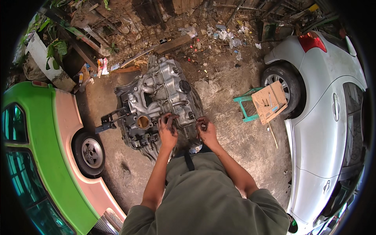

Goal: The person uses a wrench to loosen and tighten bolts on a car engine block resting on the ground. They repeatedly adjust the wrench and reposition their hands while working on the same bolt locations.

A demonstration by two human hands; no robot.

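Centrally, as viewed from my remote station through the head camera, the car engine lies above the concrete floor, directly before the wearer; its support is hidden from me. The hands are apart. The left hand, fingers bent, rests at the near left margin of the ribbed valve cover; the right hand has its fingertips drawn together beside the cover's near right corner. Whether either one grips a small part I cannot tell. I judge the chief hazard to be a dropped fastener: the fingers look darkened, perhaps by grease, and a slip there could send a piece into the recesses of the casting. The round port, to the left of the left hand, appears uncovered, so grit or a loose part could enter it. The black bracket juts out leftward and might snag a sleeve or, if leaned upon, rock the engine, should its support prove unsteady. At right, a brown board bearing small items sits on a green stool and overhangs it near the silver car; a knock could tip it and scatter them.
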